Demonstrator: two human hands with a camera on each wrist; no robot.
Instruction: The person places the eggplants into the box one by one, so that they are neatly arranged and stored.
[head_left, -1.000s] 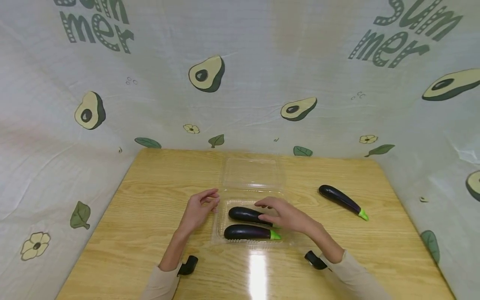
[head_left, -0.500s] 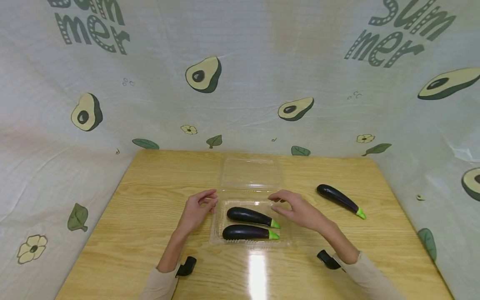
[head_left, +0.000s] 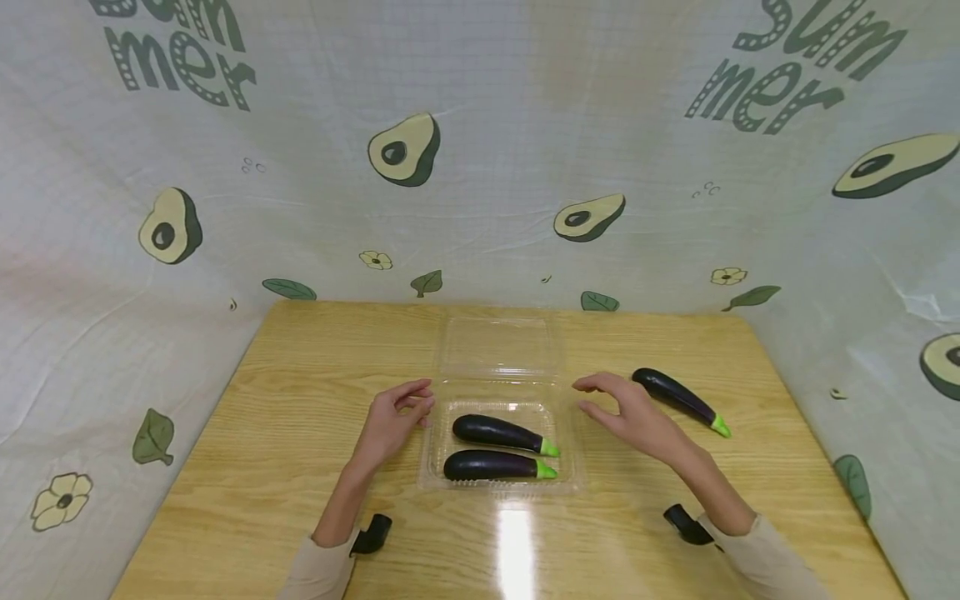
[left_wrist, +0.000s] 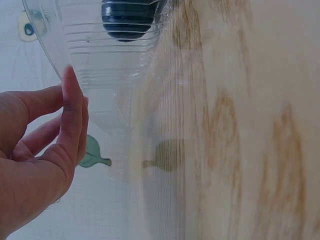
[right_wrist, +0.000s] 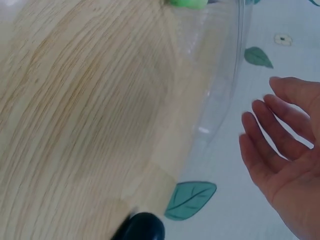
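Avocado-print cloth [head_left: 495,125] with green "summer" lettering fills the top of the frame here, and below it sits a wood-grain surface [head_left: 322,358] with a streak of glare [head_left: 516,546] at lower centre. Progress check, going by how stuff lies right now: two eggplants are already in the clear plastic box [head_left: 435,481] just below centre, the rear eggplant [head_left: 495,431] and the front eggplant [head_left: 489,465] lying side by side, both with their green ends toward the right of the frame. One more, the loose eggplant [head_left: 675,395], is lying on the bare wood at middle right, well apart from the box, so I'd call this roughly two thirds loaded, with that one the only bit left out that I can see. Lid's [head_left: 498,343] folded back toward the top, so closing up isn't done either, if that even counts. As for the hands, nothing's being carried. Left hand [head_left: 392,425] is right at the box's left edge, fingers loosely bent; can't tell from the wrist view whether a fingertip actually touches the plastic. Right hand [head_left: 636,417] is released, fingers gently curved around nothing, over the gap between box and loose eggplant.
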